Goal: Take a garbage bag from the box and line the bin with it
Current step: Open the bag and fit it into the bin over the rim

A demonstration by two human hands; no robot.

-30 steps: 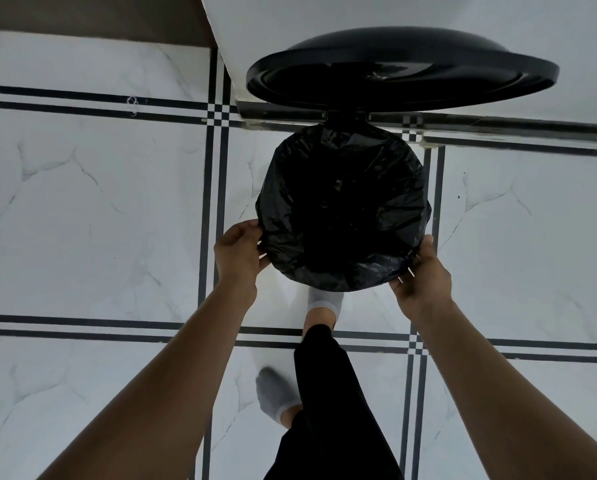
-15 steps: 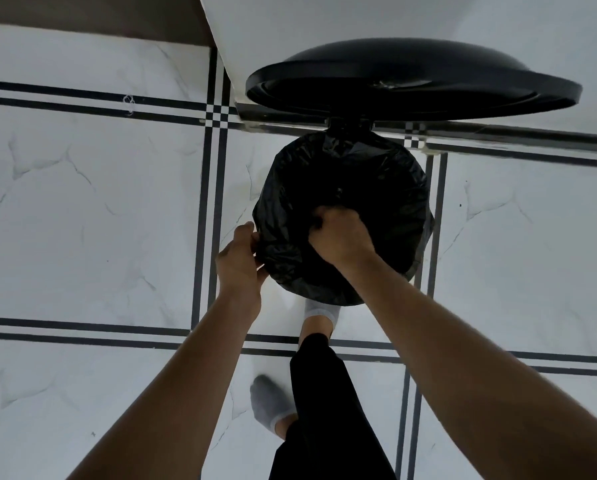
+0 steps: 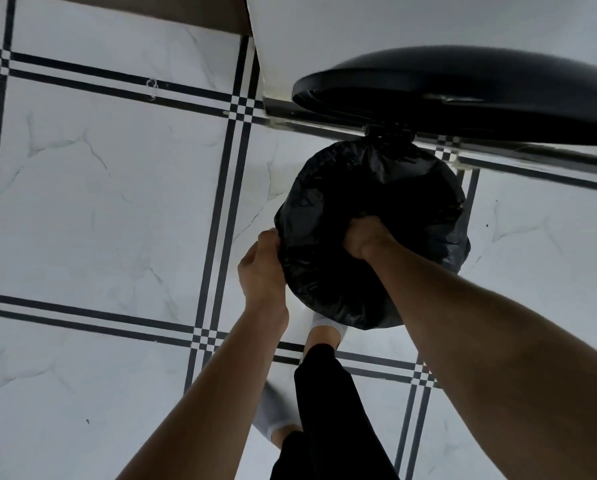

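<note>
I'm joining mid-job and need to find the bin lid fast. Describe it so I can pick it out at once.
Start at the white wall at the top right, above the tiled floor. Standing open in front of it is the lid, hinged just above the bag-lined bin. It is the only smooth, glossy black disc; the bag below it is crinkled.

A crinkled, glossy black garbage bag (image 3: 328,244) is draped over the rim of a round bin (image 3: 459,251) standing on the tiled floor, covering its mouth and upper sides, while the bin's round black lid (image 3: 480,95) stands raised behind it.
</note>
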